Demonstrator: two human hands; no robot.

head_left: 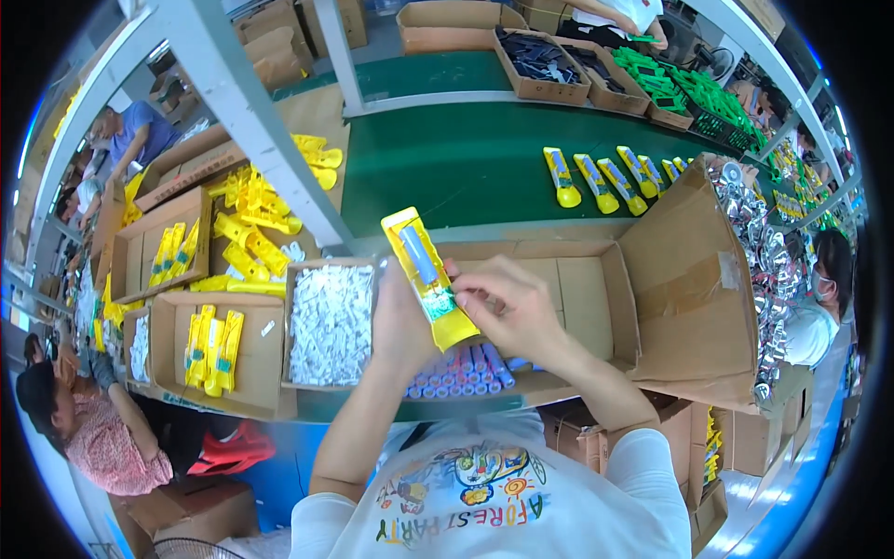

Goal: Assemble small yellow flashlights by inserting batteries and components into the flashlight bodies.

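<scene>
My left hand (399,321) is wrapped round a yellow plastic housing (454,330), held tilted above the bench edge with its hollow side up. Inside lies a blue-grey cylindrical battery (419,253), and below it a small green circuit board (438,303). The thumb and fingers of my right hand (512,303) are pinched together at the board's right edge; whatever they grip is too small to make out. Beneath my hands is a stack of purple cylindrical batteries (456,377). To the left stands a box of small white parts (328,321).
A cardboard box (626,307) lies right of my hands, beside a large carton (694,279) and many shiny metal parts (768,279). Several filled yellow housings (596,179) lie on the green belt (447,154). Yellow housings (214,349) fill boxes leftward. A metal post (261,121) rises ahead; co-workers sit around.
</scene>
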